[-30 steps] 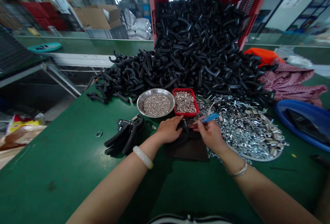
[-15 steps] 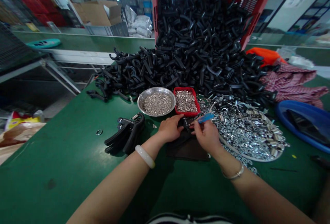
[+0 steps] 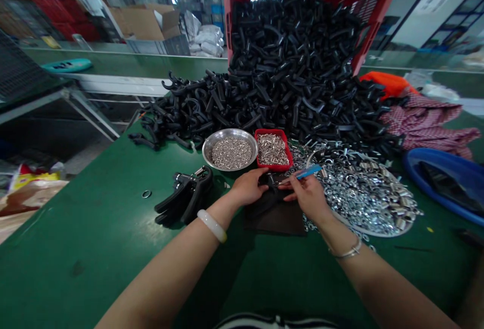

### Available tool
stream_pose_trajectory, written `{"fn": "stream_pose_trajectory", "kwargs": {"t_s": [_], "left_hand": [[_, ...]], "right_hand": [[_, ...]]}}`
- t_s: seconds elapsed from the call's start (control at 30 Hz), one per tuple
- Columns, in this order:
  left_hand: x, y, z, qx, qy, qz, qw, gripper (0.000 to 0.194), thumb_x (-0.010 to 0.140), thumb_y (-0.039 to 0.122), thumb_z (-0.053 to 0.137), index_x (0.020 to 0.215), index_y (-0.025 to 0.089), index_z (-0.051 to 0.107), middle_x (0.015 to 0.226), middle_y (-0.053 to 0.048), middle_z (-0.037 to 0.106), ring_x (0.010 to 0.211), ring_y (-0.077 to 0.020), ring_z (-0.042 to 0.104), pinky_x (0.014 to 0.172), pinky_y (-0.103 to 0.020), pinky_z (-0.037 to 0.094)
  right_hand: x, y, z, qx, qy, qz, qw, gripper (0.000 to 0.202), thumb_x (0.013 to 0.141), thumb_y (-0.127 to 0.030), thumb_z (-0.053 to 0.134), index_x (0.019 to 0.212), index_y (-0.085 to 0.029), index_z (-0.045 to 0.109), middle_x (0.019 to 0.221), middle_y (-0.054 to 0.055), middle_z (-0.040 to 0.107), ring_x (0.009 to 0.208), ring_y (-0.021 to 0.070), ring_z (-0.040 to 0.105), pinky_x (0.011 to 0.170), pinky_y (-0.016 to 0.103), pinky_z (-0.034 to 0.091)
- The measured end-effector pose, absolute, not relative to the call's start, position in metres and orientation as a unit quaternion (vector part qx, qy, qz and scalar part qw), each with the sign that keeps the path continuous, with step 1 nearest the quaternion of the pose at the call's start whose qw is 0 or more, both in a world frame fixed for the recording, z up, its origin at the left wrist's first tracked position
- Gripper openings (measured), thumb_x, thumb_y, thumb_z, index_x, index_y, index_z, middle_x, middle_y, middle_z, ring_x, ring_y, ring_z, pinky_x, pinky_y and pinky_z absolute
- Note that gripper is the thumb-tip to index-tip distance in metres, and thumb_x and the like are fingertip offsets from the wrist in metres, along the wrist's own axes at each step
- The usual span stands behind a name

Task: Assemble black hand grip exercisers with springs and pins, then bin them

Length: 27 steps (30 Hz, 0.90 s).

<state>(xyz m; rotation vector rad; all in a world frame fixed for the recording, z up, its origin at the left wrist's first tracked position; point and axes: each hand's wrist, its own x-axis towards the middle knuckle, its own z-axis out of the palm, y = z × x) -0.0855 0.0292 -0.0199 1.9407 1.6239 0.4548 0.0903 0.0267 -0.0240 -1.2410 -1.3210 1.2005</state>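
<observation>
My left hand (image 3: 249,186) has its fingers closed on a black handle part (image 3: 269,199) lying over a dark block (image 3: 280,220). In my right hand (image 3: 308,198) is a thin tool with a blue grip (image 3: 309,171), its tip at the top end of the black part. Just beyond my hands sit a round metal bowl (image 3: 206,153) of small metal pieces and a red tray (image 3: 290,160) of small pins. Assembled black hand grippers (image 3: 185,195) with a spring lie left of my left hand.
A big heap of black handles (image 3: 287,76) spills from a red crate (image 3: 378,21) at the back. Right of my right hand is a pile of springs and metal parts (image 3: 363,193), then a blue basin (image 3: 412,160). A metal ring (image 3: 146,194) lies at left.
The tool in my right hand has tilted and shifted slightly right, and some of that hand's fingers have spread. My left hand has stayed almost in place.
</observation>
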Motion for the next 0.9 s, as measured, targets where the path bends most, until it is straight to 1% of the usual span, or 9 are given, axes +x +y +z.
{"fn": "stream_pose_trajectory", "kwargs": {"t_s": [0.17, 0.23, 0.33, 0.4, 0.5, 0.57, 0.7, 0.77, 0.9], "left_hand": [[-0.086, 0.029, -0.021, 0.722, 0.606, 0.179, 0.283, 0.058, 0.073, 0.029, 0.056, 0.129, 0.027, 0.041, 0.123, -0.001, 0.055, 0.102, -0.0198, 0.056, 0.084, -0.031, 0.047], [-0.086, 0.029, -0.021, 0.724, 0.603, 0.182, 0.280, 0.058, 0.073, 0.029, 0.056, 0.129, 0.027, 0.041, 0.123, -0.001, 0.054, 0.101, -0.0200, 0.056, 0.083, -0.032, 0.048], [-0.086, 0.029, -0.022, 0.726, 0.601, 0.184, 0.279, 0.057, 0.073, 0.029, 0.056, 0.128, 0.027, 0.042, 0.124, -0.001, 0.054, 0.101, -0.0200, 0.056, 0.083, -0.031, 0.047], [-0.086, 0.030, -0.022, 0.724, 0.604, 0.183, 0.279, 0.056, 0.073, 0.030, 0.056, 0.127, 0.025, 0.043, 0.124, -0.002, 0.054, 0.102, -0.0200, 0.056, 0.084, -0.031, 0.047], [-0.086, 0.029, -0.022, 0.723, 0.607, 0.177, 0.278, 0.057, 0.073, 0.031, 0.056, 0.128, 0.026, 0.042, 0.124, -0.002, 0.054, 0.102, -0.0206, 0.056, 0.084, -0.032, 0.047], [-0.085, 0.029, -0.021, 0.723, 0.609, 0.171, 0.279, 0.058, 0.073, 0.032, 0.057, 0.129, 0.028, 0.041, 0.125, -0.001, 0.053, 0.102, -0.0209, 0.056, 0.084, -0.032, 0.046], [-0.084, 0.028, -0.015, 0.719, 0.613, 0.162, 0.285, 0.058, 0.073, 0.031, 0.058, 0.129, 0.028, 0.041, 0.125, -0.002, 0.053, 0.102, -0.0207, 0.056, 0.084, -0.032, 0.046], [-0.084, 0.027, -0.014, 0.717, 0.614, 0.160, 0.290, 0.058, 0.073, 0.031, 0.058, 0.129, 0.028, 0.040, 0.124, -0.002, 0.054, 0.101, -0.0205, 0.056, 0.084, -0.031, 0.046], [-0.083, 0.028, -0.014, 0.713, 0.620, 0.154, 0.289, 0.057, 0.074, 0.032, 0.058, 0.128, 0.030, 0.041, 0.121, -0.002, 0.055, 0.100, -0.0202, 0.057, 0.083, -0.030, 0.046]], "right_hand": [[0.089, 0.022, -0.026, -0.511, -0.595, 0.421, 0.456, 0.036, 0.077, -0.050, 0.052, 0.090, -0.019, 0.041, 0.084, 0.008, 0.060, 0.074, 0.0234, 0.065, 0.041, 0.029, 0.055], [0.088, 0.022, -0.025, -0.519, -0.635, 0.377, 0.430, 0.030, 0.080, -0.047, 0.049, 0.090, -0.019, 0.043, 0.084, 0.009, 0.061, 0.076, 0.0237, 0.065, 0.044, 0.029, 0.056], [0.086, 0.026, -0.021, -0.530, -0.696, 0.305, 0.376, 0.023, 0.080, -0.041, 0.048, 0.087, -0.019, 0.048, 0.082, 0.010, 0.061, 0.075, 0.0237, 0.064, 0.047, 0.028, 0.056], [0.085, 0.029, -0.020, -0.526, -0.691, 0.331, 0.370, 0.024, 0.080, -0.041, 0.050, 0.086, -0.018, 0.049, 0.081, 0.009, 0.061, 0.072, 0.0226, 0.065, 0.046, 0.028, 0.056], [0.085, 0.028, -0.018, -0.507, -0.644, 0.416, 0.394, 0.029, 0.078, -0.044, 0.052, 0.089, -0.018, 0.047, 0.080, 0.007, 0.061, 0.071, 0.0217, 0.065, 0.043, 0.028, 0.056], [0.085, 0.023, -0.017, -0.494, -0.634, 0.420, 0.422, 0.030, 0.077, -0.045, 0.054, 0.089, -0.018, 0.047, 0.080, 0.006, 0.061, 0.073, 0.0216, 0.065, 0.043, 0.027, 0.056], [0.088, 0.015, -0.014, -0.448, -0.612, 0.412, 0.505, 0.030, 0.079, -0.044, 0.053, 0.091, -0.020, 0.041, 0.079, 0.004, 0.061, 0.072, 0.0205, 0.065, 0.044, 0.028, 0.056], [0.091, 0.017, -0.015, -0.451, -0.621, 0.406, 0.496, 0.031, 0.079, -0.044, 0.054, 0.091, -0.020, 0.041, 0.079, 0.004, 0.061, 0.070, 0.0206, 0.065, 0.045, 0.029, 0.056], [0.097, 0.021, -0.021, -0.498, -0.635, 0.397, 0.437, 0.035, 0.077, -0.049, 0.053, 0.089, -0.018, 0.042, 0.077, 0.006, 0.061, 0.066, 0.0206, 0.065, 0.044, 0.029, 0.056]]}}
